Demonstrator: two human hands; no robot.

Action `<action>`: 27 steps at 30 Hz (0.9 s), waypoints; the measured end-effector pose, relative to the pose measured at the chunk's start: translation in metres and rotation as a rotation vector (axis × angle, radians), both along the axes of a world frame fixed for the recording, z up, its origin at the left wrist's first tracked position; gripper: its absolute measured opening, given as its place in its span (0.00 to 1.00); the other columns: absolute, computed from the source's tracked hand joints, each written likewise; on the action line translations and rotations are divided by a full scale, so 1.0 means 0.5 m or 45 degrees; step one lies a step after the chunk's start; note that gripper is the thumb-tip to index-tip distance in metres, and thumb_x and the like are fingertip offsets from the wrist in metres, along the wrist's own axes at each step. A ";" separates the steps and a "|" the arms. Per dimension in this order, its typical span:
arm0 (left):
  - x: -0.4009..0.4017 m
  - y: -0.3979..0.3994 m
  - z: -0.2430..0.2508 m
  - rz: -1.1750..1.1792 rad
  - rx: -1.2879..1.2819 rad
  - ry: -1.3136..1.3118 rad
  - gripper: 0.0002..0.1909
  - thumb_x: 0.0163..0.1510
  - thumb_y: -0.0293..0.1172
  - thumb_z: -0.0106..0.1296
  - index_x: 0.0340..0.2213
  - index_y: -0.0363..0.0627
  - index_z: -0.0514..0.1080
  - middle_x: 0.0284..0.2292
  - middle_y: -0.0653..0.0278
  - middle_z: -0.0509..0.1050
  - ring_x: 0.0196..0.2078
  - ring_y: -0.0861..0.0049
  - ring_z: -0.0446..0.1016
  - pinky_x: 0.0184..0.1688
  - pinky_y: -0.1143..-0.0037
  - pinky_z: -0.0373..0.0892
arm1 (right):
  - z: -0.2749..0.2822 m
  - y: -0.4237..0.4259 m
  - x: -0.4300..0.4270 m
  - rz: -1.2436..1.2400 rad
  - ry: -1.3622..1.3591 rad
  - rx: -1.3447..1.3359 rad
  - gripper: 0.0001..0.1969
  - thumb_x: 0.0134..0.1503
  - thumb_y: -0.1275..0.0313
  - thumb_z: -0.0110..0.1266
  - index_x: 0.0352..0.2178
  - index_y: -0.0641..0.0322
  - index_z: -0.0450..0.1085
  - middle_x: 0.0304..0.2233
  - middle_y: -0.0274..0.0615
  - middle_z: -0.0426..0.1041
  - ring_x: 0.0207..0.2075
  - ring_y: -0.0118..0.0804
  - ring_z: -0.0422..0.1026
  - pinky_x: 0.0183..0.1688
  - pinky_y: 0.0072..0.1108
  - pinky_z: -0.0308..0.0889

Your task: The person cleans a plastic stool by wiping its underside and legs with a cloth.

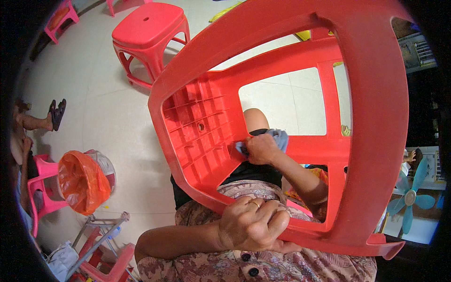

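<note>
A red plastic stool (377, 141) lies tipped on its side across my lap, its open underside towards me. The ribbed underside of its seat (208, 135), with a round hole, shows at the left. My left hand (253, 224), a ring on one finger, grips the lower edge of the frame near my body. Inside the stool, my right hand (262, 148) clutches a blue-grey cloth (279, 140) and presses it against the inner corner beside the seat. My right forearm reaches in among the legs and is partly hidden behind them.
A pink stool (149, 28) stands ahead on the tiled floor. To the left are a bin with an orange bag (82, 183), a metal folding frame (98, 239) and a seated person's leg (37, 122). A teal-bladed fan (409, 198) is at the right.
</note>
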State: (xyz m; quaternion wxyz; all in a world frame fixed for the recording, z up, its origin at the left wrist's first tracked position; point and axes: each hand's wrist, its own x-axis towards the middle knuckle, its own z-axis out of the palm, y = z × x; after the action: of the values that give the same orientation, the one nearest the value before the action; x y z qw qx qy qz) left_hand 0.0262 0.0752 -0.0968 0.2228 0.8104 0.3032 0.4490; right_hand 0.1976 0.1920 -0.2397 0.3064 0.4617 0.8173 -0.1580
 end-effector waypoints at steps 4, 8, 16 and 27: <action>0.001 0.003 0.002 0.014 -0.008 -0.001 0.34 0.48 0.66 0.50 0.19 0.42 0.62 0.17 0.61 0.67 0.17 0.76 0.70 0.20 0.78 0.65 | -0.065 0.000 -0.021 -0.058 0.171 -0.083 0.17 0.49 0.63 0.53 0.37 0.65 0.69 0.31 0.54 0.77 0.34 0.49 0.77 0.37 0.36 0.70; 0.002 0.004 0.002 -0.007 -0.008 -0.014 0.34 0.49 0.66 0.50 0.19 0.42 0.62 0.18 0.61 0.68 0.17 0.75 0.70 0.20 0.78 0.66 | -0.098 0.003 -0.012 0.036 0.412 -0.165 0.19 0.52 0.61 0.51 0.40 0.65 0.65 0.37 0.55 0.75 0.43 0.51 0.73 0.49 0.39 0.61; -0.004 0.012 0.004 -0.046 -0.003 -0.018 0.33 0.50 0.65 0.49 0.21 0.39 0.65 0.19 0.60 0.69 0.19 0.74 0.71 0.22 0.77 0.67 | -0.111 -0.006 -0.008 0.206 0.279 0.035 0.20 0.53 0.61 0.50 0.42 0.64 0.70 0.44 0.51 0.72 0.48 0.47 0.70 0.50 0.38 0.63; 0.005 0.012 0.000 0.006 0.037 -0.081 0.35 0.43 0.68 0.54 0.15 0.46 0.59 0.16 0.61 0.67 0.15 0.72 0.68 0.18 0.75 0.66 | -0.101 0.043 0.000 -0.333 0.740 0.254 0.14 0.47 0.67 0.55 0.35 0.62 0.72 0.35 0.57 0.74 0.39 0.58 0.72 0.42 0.41 0.68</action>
State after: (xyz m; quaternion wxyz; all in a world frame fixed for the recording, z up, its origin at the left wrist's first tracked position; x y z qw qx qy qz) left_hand 0.0286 0.0814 -0.0970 0.2195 0.7981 0.2915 0.4794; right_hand 0.1975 0.2133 -0.2901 -0.0092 0.5262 0.8157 -0.2403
